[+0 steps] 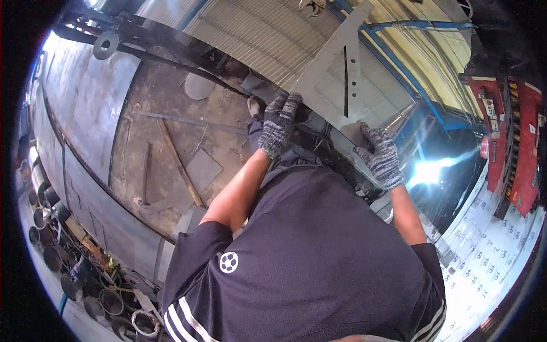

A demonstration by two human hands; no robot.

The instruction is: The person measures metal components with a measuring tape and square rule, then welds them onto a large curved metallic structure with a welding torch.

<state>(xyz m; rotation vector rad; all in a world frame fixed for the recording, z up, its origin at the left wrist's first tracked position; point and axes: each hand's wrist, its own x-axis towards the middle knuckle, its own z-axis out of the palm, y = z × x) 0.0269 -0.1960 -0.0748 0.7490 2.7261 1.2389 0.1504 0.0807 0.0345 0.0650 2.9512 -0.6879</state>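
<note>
A flat, roughly triangular metal plate (326,86) with a long slot and several round holes lies over a shiny, reflective metal sheet (373,102). My left hand (280,126), in a grey knit glove, is closed at the plate's near left corner; its thumb is hidden. My right hand (380,158), gloved alike, is by the near right corner. Its thumb and fingers are apart, with the fingertips close to or touching the plate. The exact contact there is hard to make out.
Red machine parts (497,134) stand at the right, above white printed sheeting (484,251). Bright light glares off a dark surface. On the floor at left lie a wooden strip (179,162) and metal offcuts (203,170). A large grey sheet (91,94) and several round tubes (111,301) lie farther left.
</note>
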